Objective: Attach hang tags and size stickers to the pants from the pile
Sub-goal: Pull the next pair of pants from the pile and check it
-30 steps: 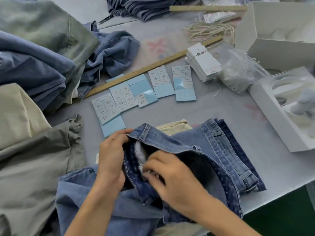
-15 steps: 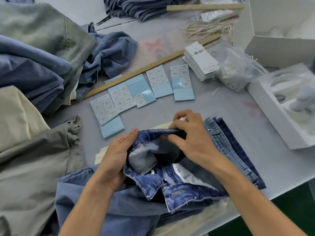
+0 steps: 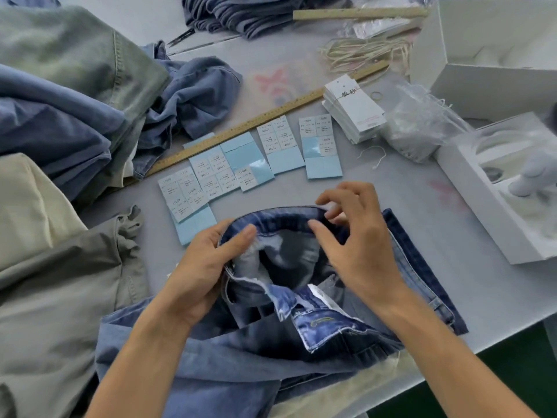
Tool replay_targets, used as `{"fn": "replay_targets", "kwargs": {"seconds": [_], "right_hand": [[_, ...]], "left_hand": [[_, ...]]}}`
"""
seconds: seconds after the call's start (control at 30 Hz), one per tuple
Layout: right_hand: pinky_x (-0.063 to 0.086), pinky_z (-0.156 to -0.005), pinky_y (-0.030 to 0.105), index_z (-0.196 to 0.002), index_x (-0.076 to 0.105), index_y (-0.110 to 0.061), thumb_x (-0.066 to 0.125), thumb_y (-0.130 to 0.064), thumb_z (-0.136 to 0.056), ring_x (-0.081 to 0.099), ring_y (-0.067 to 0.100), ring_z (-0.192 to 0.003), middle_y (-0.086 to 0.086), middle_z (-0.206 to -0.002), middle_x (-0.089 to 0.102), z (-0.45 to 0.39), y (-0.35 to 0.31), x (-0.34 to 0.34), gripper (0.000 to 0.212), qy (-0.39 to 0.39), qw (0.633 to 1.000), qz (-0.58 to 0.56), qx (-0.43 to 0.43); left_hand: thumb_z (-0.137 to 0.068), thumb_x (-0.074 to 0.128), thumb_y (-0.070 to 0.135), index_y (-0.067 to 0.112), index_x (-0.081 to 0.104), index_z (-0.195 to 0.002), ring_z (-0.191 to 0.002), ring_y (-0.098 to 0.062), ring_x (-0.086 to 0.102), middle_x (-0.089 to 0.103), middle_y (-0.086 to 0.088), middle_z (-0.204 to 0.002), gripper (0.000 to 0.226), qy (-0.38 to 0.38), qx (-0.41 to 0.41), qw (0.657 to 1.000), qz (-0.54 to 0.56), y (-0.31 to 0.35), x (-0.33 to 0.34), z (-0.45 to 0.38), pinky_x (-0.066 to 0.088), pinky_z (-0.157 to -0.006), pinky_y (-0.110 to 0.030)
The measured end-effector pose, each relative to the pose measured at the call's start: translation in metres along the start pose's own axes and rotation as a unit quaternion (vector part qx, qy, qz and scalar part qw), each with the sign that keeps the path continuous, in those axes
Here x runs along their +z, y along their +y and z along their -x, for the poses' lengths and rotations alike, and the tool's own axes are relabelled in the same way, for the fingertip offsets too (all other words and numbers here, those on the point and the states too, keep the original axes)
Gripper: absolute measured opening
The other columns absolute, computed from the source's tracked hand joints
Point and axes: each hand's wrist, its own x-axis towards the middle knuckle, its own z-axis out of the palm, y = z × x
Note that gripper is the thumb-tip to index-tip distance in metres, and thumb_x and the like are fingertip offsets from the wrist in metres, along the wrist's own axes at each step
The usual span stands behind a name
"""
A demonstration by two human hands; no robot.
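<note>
A pair of blue jeans (image 3: 328, 324) lies in front of me with its waist pulled open, the pale pocket lining showing inside. My left hand (image 3: 205, 267) grips the left side of the waistband, thumb inside. My right hand (image 3: 352, 236) pinches the far edge of the waistband, where a small white label shows between its fingers. Just beyond the jeans lie several light-blue sheets of size stickers (image 3: 250, 164). A stack of white hang tags (image 3: 352, 113) sits to their right, with a bundle of beige strings (image 3: 364, 52) farther back.
A pile of grey, beige and blue pants (image 3: 60, 146) fills the left side. A long wooden ruler (image 3: 265, 119) lies behind the stickers. White open boxes (image 3: 497, 188) and a clear plastic bag (image 3: 419, 125) stand on the right. Folded dark jeans (image 3: 241, 13) lie at the back.
The right hand came out of the jeans and moved to the far waistband edge. The waist now stands wider open, with the fly flap turned out toward me.
</note>
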Motion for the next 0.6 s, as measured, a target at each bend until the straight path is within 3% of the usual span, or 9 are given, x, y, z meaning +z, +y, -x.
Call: {"fn": "replay_targets", "kwargs": {"seconds": [0.07, 0.13, 0.2, 0.27, 0.33, 0.43, 0.53, 0.6], "right_hand": [[0.053, -0.082, 0.018, -0.106, 0.066, -0.012, 0.074, -0.011, -0.089, 0.058, 0.006, -0.086, -0.002, -0.106, 0.058, 0.014, -0.006, -0.003, 0.018, -0.051, 0.998, -0.012, -0.044], [0.052, -0.088, 0.023, -0.115, 0.070, -0.017, 0.068, -0.018, -0.096, 0.063, 0.006, -0.097, -0.008, -0.108, 0.067, 0.026, -0.016, -0.005, 0.019, -0.215, 0.975, -0.063, -0.005], [0.049, -0.093, 0.025, -0.121, 0.071, -0.021, 0.058, -0.024, -0.102, 0.061, 0.005, -0.104, -0.008, -0.112, 0.069, 0.038, -0.024, 0.000, 0.023, -0.353, 0.934, -0.043, -0.004], [0.047, -0.092, 0.031, -0.124, 0.070, -0.020, 0.051, -0.024, -0.105, 0.058, 0.010, -0.104, -0.005, -0.113, 0.066, 0.047, -0.028, 0.007, 0.027, -0.369, 0.929, 0.001, -0.035], [0.047, -0.095, 0.035, -0.131, 0.065, -0.020, 0.048, -0.024, -0.106, 0.058, 0.014, -0.108, -0.005, -0.121, 0.062, 0.049, -0.031, 0.009, 0.030, -0.344, 0.939, 0.004, -0.021], [0.046, -0.099, 0.038, -0.154, 0.036, -0.033, 0.044, -0.029, -0.107, 0.056, 0.015, -0.114, -0.011, -0.134, 0.053, 0.044, -0.027, 0.009, 0.048, -0.336, 0.941, -0.014, 0.033], [0.045, -0.077, 0.037, -0.158, 0.002, -0.046, 0.046, -0.036, -0.105, 0.050, 0.010, -0.079, -0.020, -0.101, 0.051, 0.038, -0.020, 0.012, 0.069, -0.338, 0.939, -0.003, 0.061], [0.040, -0.069, 0.035, -0.154, -0.008, -0.051, 0.047, -0.042, -0.103, 0.043, 0.006, -0.071, -0.024, -0.082, 0.043, 0.036, -0.019, 0.015, 0.076, -0.330, 0.941, 0.005, 0.079]], "left_hand": [[-0.089, 0.068, 0.034, 0.002, 0.073, -0.112, -0.097, -0.030, 0.073, 0.072, -0.025, -0.115, 0.040, 0.011, -0.002, 0.999, 0.052, -0.005, -0.003, 0.001, 0.062, -0.083, -0.039], [-0.088, 0.067, 0.036, -0.001, 0.071, -0.108, -0.094, -0.030, 0.072, 0.073, -0.024, -0.111, 0.043, 0.043, -0.008, 0.995, 0.087, -0.009, -0.005, -0.001, 0.061, -0.085, -0.042], [-0.084, 0.067, 0.034, 0.010, 0.078, -0.093, -0.085, -0.020, 0.074, 0.077, -0.013, -0.099, 0.028, 0.083, -0.010, 0.990, 0.113, -0.013, -0.003, -0.003, 0.063, -0.077, -0.033], [-0.083, 0.065, 0.034, 0.015, 0.079, -0.089, -0.085, -0.016, 0.075, 0.077, -0.009, -0.098, 0.024, 0.109, -0.016, 0.986, 0.129, -0.015, 0.000, -0.004, 0.063, -0.075, -0.030], [-0.086, 0.063, 0.035, 0.013, 0.075, -0.099, -0.089, -0.020, 0.074, 0.076, -0.012, -0.104, 0.028, 0.116, -0.016, 0.983, 0.144, -0.015, 0.000, -0.005, 0.063, -0.081, -0.036], [-0.089, 0.062, 0.034, 0.011, 0.070, -0.105, -0.092, -0.024, 0.072, 0.074, -0.014, -0.107, 0.029, 0.123, 0.000, 0.981, 0.151, -0.013, 0.000, -0.003, 0.061, -0.086, -0.040], [-0.091, 0.060, 0.032, 0.016, 0.068, -0.092, -0.081, -0.016, 0.070, 0.073, -0.006, -0.094, 0.018, 0.120, 0.014, 0.984, 0.131, -0.014, 0.007, -0.003, 0.062, -0.076, -0.032], [-0.093, 0.058, 0.032, 0.022, 0.067, -0.083, -0.075, -0.014, 0.063, 0.069, -0.003, -0.087, 0.018, 0.112, 0.028, 0.989, 0.096, -0.014, 0.012, -0.002, 0.056, -0.075, -0.031]]}}
